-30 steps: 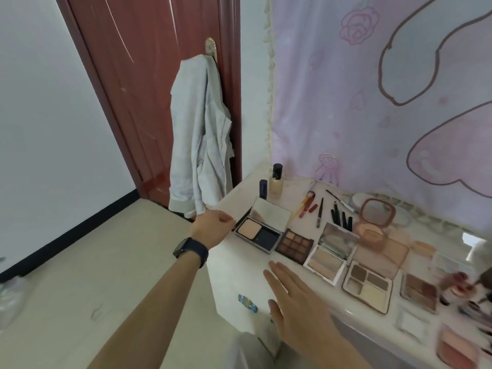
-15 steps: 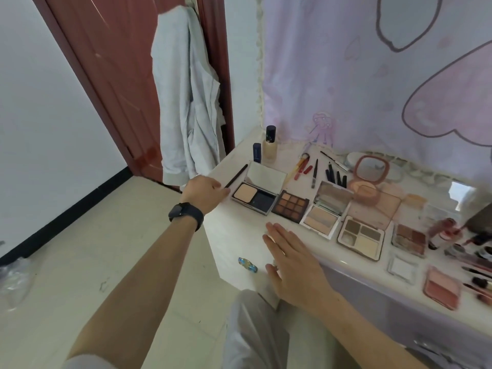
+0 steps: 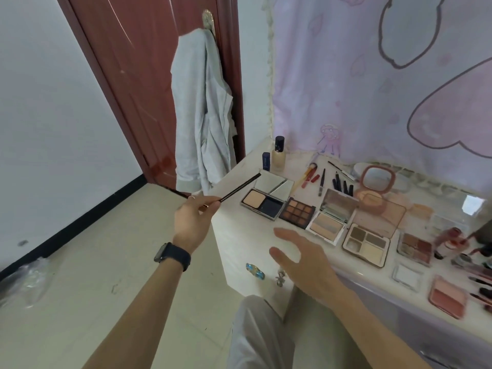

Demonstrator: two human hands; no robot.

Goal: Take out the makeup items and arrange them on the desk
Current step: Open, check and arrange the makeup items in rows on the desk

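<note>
My left hand (image 3: 193, 222) pinches a thin black makeup pencil (image 3: 241, 187) just off the left corner of the white desk (image 3: 239, 235); its tip points toward an open powder compact (image 3: 266, 199). Beside the compact lie a brown eyeshadow palette (image 3: 297, 213), a mirrored contour palette (image 3: 328, 222) and a four-pan palette (image 3: 366, 243). My right hand (image 3: 300, 259) hovers open, fingers spread, over the desk's front edge and holds nothing.
A foundation bottle (image 3: 278, 154) and small blue tube (image 3: 266, 161) stand at the desk's back left. Pencils, a round pink mirror compact (image 3: 376, 179) and more palettes fill the right side. A grey garment (image 3: 202, 115) hangs on the red door.
My left hand has lifted the black pencil off the desk's corner and drawn it back to the left. My right hand has risen off the desk edge.
</note>
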